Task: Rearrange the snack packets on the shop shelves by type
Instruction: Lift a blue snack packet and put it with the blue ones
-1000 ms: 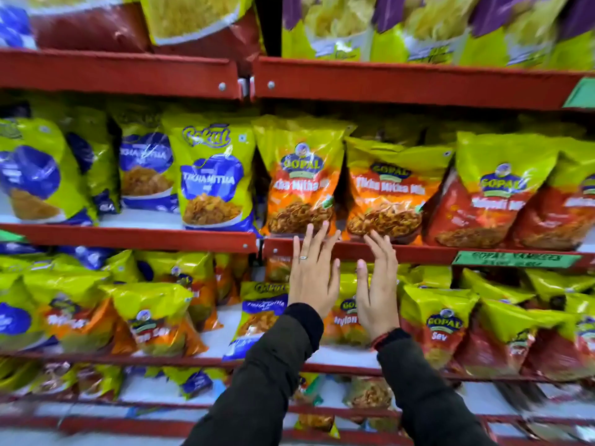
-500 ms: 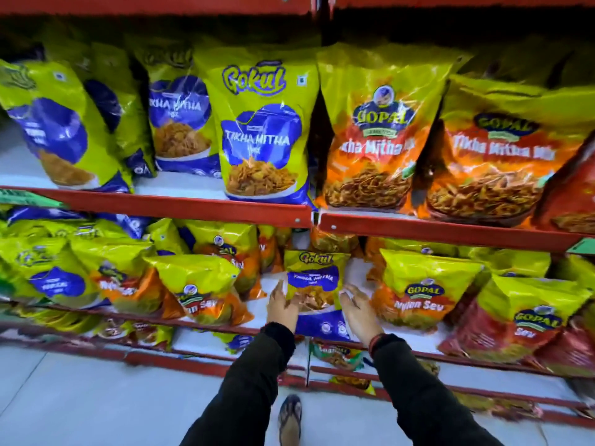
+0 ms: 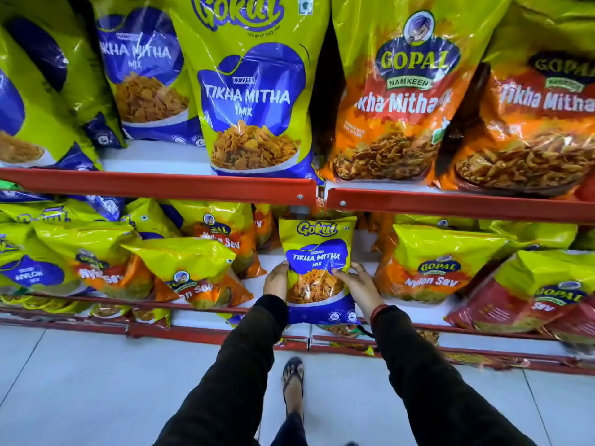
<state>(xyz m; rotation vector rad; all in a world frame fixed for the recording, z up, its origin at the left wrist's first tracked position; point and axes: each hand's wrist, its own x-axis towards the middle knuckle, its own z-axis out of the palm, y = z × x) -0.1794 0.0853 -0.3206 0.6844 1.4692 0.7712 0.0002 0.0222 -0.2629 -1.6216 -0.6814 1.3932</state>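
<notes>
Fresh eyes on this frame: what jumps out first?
Both hands, left and right, grip a small Gokul packet at centre, in front of the lower shelf among Nylon Sev bags. On the upper shelf, big blue Gokul bags stand left of orange Gopal bags.

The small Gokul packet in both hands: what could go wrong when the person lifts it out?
1. The small Gokul packet stands just under the red shelf edge; lifted straight up, its top could catch there.
2. The Nylon Sev packets beside the left hand lean loosely forward; a bump could tip them to the floor.
3. The right hand grips only the packet's edge, so it may slip.
</notes>
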